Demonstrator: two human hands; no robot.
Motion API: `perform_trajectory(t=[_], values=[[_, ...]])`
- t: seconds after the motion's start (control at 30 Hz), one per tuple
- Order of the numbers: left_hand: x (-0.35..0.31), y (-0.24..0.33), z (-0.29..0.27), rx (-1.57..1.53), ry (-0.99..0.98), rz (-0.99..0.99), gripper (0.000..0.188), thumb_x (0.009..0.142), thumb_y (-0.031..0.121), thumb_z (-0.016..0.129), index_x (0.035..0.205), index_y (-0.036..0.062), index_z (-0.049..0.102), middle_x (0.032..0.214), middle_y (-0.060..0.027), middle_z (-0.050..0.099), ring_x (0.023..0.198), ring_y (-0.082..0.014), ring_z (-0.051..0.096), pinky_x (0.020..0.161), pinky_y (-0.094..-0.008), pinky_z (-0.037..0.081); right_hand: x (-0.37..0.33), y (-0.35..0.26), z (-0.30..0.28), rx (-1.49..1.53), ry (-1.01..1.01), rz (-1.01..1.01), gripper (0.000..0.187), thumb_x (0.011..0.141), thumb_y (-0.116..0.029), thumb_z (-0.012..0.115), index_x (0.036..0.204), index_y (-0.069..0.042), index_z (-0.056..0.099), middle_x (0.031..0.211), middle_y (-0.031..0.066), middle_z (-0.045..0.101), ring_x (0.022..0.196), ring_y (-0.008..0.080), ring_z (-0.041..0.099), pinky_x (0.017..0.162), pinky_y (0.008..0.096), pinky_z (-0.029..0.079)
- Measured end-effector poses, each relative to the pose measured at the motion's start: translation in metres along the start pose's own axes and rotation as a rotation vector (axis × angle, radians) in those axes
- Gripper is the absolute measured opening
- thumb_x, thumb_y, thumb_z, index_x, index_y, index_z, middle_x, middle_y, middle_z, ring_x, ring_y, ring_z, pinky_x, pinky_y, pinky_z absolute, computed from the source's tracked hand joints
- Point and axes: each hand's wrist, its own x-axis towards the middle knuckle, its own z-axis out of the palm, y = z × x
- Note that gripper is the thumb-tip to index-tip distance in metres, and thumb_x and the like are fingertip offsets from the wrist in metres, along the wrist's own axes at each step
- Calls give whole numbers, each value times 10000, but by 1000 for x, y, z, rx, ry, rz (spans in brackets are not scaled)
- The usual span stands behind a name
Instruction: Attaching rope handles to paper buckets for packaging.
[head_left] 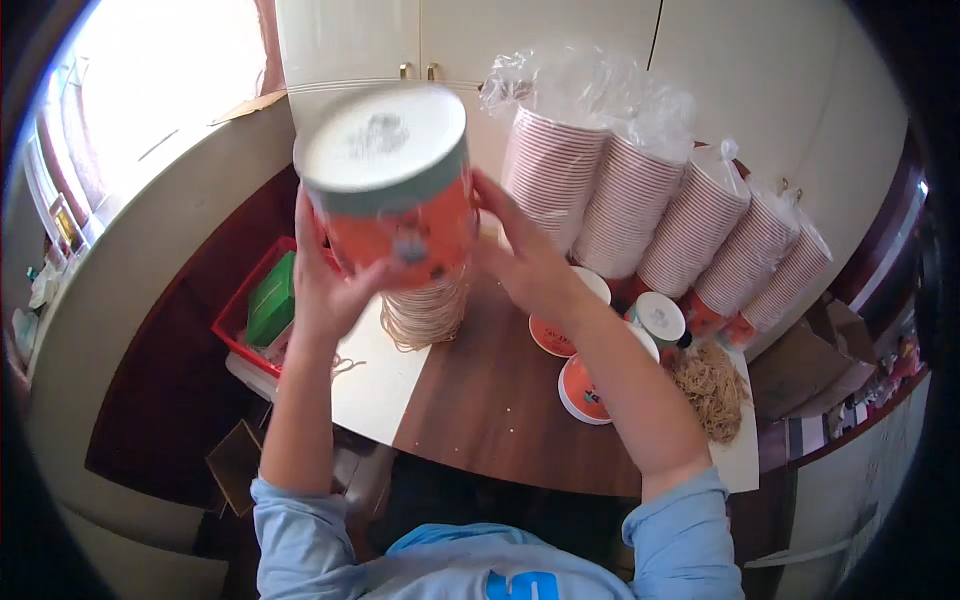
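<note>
Both hands hold up a paper tub (pixel 385 195), orange with a grey-green band and a white round end bearing a grey print. It is raised over the table and slightly blurred. My left hand (pixel 338 290) grips its left side, with the thumb across the front. My right hand (pixel 525 255) presses on its right side, some fingers hidden behind it. Just below the tub, a column wrapped in cream strands (pixel 425 315) stands on the table; its top is hidden. Near my right forearm lie several orange tubs (pixel 583 392) with white rims, and a white-topped tub (pixel 660 317).
Tall stacks of nested paper cups (pixel 560 165) in clear plastic bags line the table's back right. A heap of tan strands (pixel 712 395) lies at the right edge of the table (pixel 480 390). On the left sits a red crate (pixel 232 325) holding a green box (pixel 270 300). A cardboard box (pixel 815 360) stands far right.
</note>
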Motion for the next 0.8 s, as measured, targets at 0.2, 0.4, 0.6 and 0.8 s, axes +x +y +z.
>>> perform_trajectory(t=[0.2,0.4,0.6,0.8], values=[[72,-49,12,72,4,-16,1130,614,311,854,1427,3,132,1273,-200,494,1169,-253,510,964,-365,437,86,10,5,233,20,126,604,913,-167,481,1445,-56,217,1329,152,464,1223,214,439,1041,309,319],[66,-107,52,195,-79,-294,1114,590,473,823,1401,3,222,1178,-212,576,1080,-298,586,910,-385,471,83,97,17,-4,26,179,561,917,-129,438,1429,-21,236,1326,145,474,1219,198,442,1035,301,319],[50,-113,61,464,-124,-300,1089,589,581,750,1383,3,283,1226,-214,534,1150,-326,521,997,-450,344,2,119,22,30,-30,305,525,907,-304,482,1303,35,417,1234,235,535,1174,295,510,985,335,385],[-8,-124,75,576,-78,-181,1010,635,526,744,1380,13,294,1285,-219,464,1217,-337,429,1023,-475,284,-98,77,-26,-368,-38,564,309,868,-258,575,1064,-25,628,981,140,652,903,241,622,804,348,479]])
